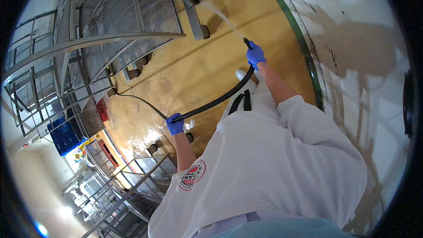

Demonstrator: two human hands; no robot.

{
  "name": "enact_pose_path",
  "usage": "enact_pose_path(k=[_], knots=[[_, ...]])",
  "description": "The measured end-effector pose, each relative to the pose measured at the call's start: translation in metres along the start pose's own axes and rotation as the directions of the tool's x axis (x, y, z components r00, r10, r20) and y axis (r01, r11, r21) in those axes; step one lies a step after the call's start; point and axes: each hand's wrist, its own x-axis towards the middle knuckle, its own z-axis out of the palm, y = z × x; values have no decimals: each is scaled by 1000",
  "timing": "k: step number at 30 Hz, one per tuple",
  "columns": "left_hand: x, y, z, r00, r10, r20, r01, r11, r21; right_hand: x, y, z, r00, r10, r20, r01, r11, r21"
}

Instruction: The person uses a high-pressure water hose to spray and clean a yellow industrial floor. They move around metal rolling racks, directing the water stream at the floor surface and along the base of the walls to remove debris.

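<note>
A thick black hose sags between my two blue-gloved hands. My right hand is closed round its nozzle end, out in front of me and to the right. From the nozzle a white jet of water shoots away to the far left, toward the foot of a metal frame. At the left, my left hand grips the hose farther back. Beyond that hand the hose runs on as a thinner dark line across the floor toward the metal structure.
Metal stairs and platforms with mesh panels and railings fill the left side. The yellow floor is wet and shiny near my left hand. A green-edged, stained white wall rises on the right. Blue crates stand at the far left.
</note>
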Motion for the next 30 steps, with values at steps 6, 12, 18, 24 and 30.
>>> enact_pose_path(k=[6,12,18,24,30], knots=[[19,-1,14,1000,-15,1,15,999,39,0,-18,14,992,-122,6,122,993,1],[64,21,-13,998,69,11,-67,913,402,7,-20,18,994,-70,81,78,992,-98],[56,-1,-4,996,-84,-5,83,972,220,8,-22,12,985,9,173,52,937,-346],[43,1,5,991,-116,-65,121,988,93,-3,-36,24,990,-136,43,142,961,-236],[29,6,7,999,-50,15,49,996,75,11,-33,27,993,-93,75,109,961,-253]])
